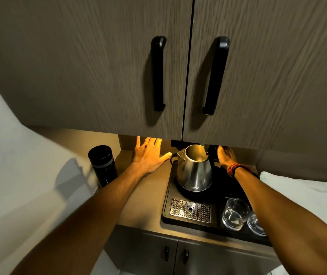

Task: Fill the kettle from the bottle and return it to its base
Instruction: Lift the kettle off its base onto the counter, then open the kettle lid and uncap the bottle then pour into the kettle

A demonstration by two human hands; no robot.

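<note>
A steel kettle (194, 171) stands on its round black base (186, 190) at the back of a black tray (166, 205), its top open and its spout pointing left. A black bottle (103, 165) stands upright on the counter to the left. My left hand (148, 153) hovers between bottle and kettle, fingers spread, holding nothing. My right hand (226, 156) reaches behind the kettle's right side near its handle, which the upper cupboard partly hides. Its fingers look apart; I cannot tell whether they touch the handle.
Closed upper cupboard doors (119, 66) with black handles hang low over the counter (144, 197). On the tray sit a perforated metal drip grid (190, 210) and two glasses (235, 214) at the front right. A white cloth (307, 191) lies at the right.
</note>
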